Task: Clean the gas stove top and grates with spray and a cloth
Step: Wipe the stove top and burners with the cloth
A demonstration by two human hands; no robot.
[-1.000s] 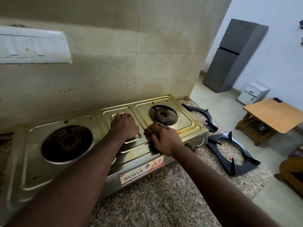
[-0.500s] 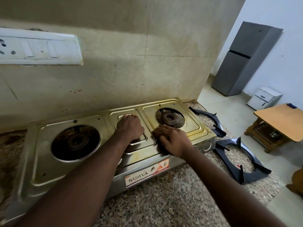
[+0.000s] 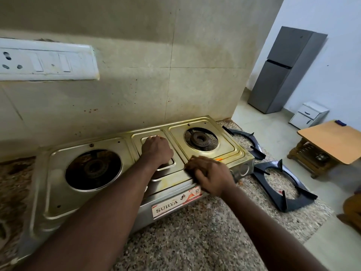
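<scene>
Tiled wall, grey fridge, wooden table

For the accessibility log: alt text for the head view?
A person's left hand rests on the middle panel of a gas stove, the right hand at its front edge. The near grate and far grate, both black, lie on the counter right of it.

A white plastic switchboard with sockets and rocker switches is mounted on the beige tiled wall, which is dotted with reddish-brown spots. A speckled grey-brown granite tabletop is seen below. Farther right, a tall grey two-door refrigerator is set on the pale floor, a small white drawer unit near it. A small dark blue object is laid on a low wooden table.
</scene>
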